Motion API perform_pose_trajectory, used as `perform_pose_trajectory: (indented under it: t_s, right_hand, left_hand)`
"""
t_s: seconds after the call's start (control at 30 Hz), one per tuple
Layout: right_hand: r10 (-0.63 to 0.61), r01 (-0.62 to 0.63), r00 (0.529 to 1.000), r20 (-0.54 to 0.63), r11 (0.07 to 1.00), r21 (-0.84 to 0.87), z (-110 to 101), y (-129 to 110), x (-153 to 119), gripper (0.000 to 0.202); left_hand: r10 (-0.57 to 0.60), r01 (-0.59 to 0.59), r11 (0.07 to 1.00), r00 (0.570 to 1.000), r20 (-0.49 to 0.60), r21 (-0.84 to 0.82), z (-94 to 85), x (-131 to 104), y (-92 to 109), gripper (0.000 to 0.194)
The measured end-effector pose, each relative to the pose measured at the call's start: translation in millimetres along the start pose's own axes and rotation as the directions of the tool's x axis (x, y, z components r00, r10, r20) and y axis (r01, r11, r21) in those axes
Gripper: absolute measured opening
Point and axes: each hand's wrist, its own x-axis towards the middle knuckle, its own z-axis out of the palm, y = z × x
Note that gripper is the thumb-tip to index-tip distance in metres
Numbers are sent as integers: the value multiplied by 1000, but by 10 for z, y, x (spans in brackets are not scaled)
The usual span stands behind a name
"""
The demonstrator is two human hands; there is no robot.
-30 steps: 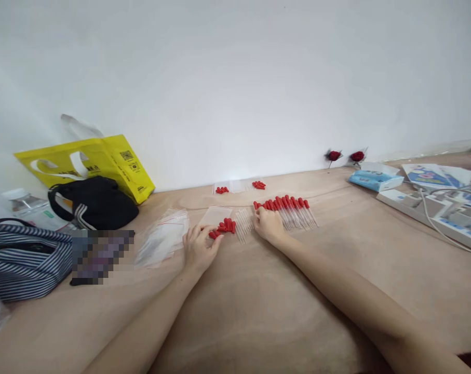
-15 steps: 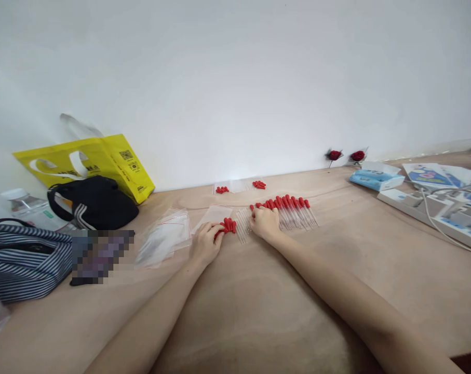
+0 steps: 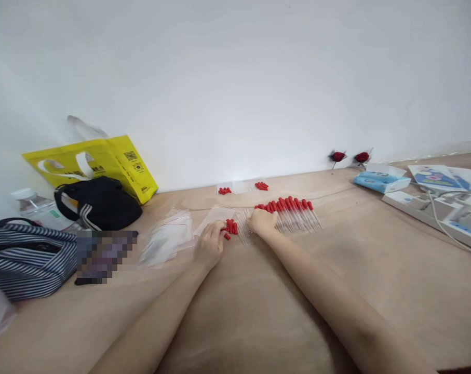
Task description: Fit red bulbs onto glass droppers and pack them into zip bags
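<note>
My left hand (image 3: pixel 209 245) rests on the table with bent fingers touching a small heap of loose red rubber bulbs (image 3: pixel 231 227). Whether one bulb is pinched there is hard to see. Fingers curled, my right hand (image 3: pixel 260 221) reaches over thin clear glass tubes (image 3: pixel 243 228) that lie side by side without bulbs; its fingertips are hidden. Just right of it runs a row of droppers (image 3: pixel 293 213), clear tubes with red bulbs on their far ends. Behind my left hand lies a clear zip bag (image 3: pixel 219 213).
Clear zip bags (image 3: pixel 169 234) are piled to the left. Bagged red bulbs (image 3: pixel 225 191) lie by the wall. Far left are a yellow bag (image 3: pixel 130 171), a black pouch (image 3: pixel 110 202) and a striped bag (image 3: pixel 36 259). On the right: tissues (image 3: pixel 381 179), power strips (image 3: pixel 426 208), two red roses (image 3: pixel 338 156).
My right hand has shifted slightly left, off the row of droppers and over the bare tubes. One red bulb now lies apart by my left thumb. The view has shifted slightly.
</note>
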Motion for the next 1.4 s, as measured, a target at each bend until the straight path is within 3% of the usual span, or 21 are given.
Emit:
perform_pose_trajectory:
  t_s: [0.13,0.23,0.27,0.37,0.5,0.6,0.87,1.17,1.27,1.4]
  right_hand:
    - [-99,100,994,-56,995,23,-84,113,-88,23]
    - [-225,232,969,-102,971,60,-156,369,-221,23]
    - [-286,297,951,-121,951,85,-169,486,-276,21]
    - [-505,560,825,-254,790,249,-164,855,-450,18]
    - [-606,680,732,-311,674,288,-120,1151,-648,25]
    - [-653,703,711,-259,666,249,-116,1153,-741,28]
    - [-622,667,745,-241,699,257,-129,1008,-859,20]
    - [-635,694,720,-281,673,256,-104,927,-919,22]
    - [-654,711,703,-279,661,241,-87,907,-929,22]
    - [-670,725,688,-278,642,249,-81,893,-938,22]
  left_hand:
    - [151,-151,986,989,-2,-71,-29,-13,63,14]
    - [136,-130,982,990,38,-135,-42,-29,109,11]
    - [106,-96,982,993,55,-163,-42,-36,133,11]
    - [28,6,966,992,124,-259,-37,-60,252,12]
    - [8,86,935,965,261,-345,-45,-75,454,16]
    - [-25,145,923,947,321,-355,-57,-68,523,15]
    - [-157,317,874,902,403,-369,-31,-56,463,14]
    - [-159,354,832,890,427,-427,-14,-54,460,18]
    - [-195,418,768,874,444,-486,-2,-68,479,21]
    - [-259,534,604,834,488,-592,24,-89,531,22]
